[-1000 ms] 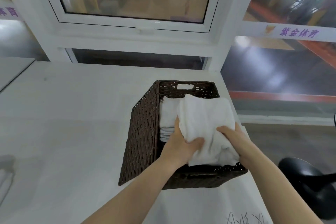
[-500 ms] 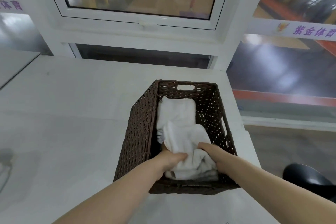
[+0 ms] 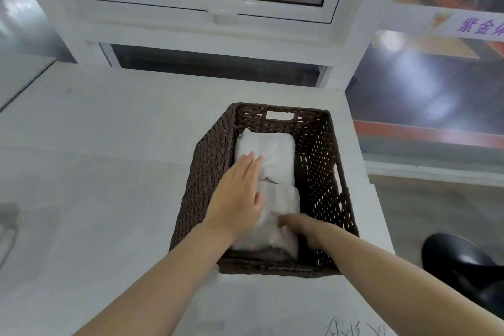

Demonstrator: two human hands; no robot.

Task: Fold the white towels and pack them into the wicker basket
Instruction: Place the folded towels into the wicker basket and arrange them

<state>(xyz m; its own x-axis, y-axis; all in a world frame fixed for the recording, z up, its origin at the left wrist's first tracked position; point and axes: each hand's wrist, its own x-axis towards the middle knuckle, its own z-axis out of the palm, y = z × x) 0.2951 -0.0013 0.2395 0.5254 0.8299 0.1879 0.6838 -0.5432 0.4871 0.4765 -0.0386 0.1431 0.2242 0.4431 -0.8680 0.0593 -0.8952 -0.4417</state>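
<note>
A dark brown wicker basket (image 3: 321, 166) stands on the white table. Two folded white towels lie along its left side: the far towel (image 3: 275, 161) and the near towel (image 3: 281, 215). My left hand (image 3: 240, 194) lies flat with straight fingers over both towels, fingertips on the far one. My right hand (image 3: 302, 229) reaches into the basket at the near towel's right edge, fingers curled down beside it; I cannot see whether it holds the cloth.
The white table (image 3: 109, 172) runs to a window wall behind. Its right edge is close beside the basket. A black stool (image 3: 461, 262) stands on the floor at the lower right. Scribbled marks (image 3: 351, 329) show on the table near me.
The towel I held above the basket has gone down into its near left part. My left hand let go and now lies flat over both towels.
</note>
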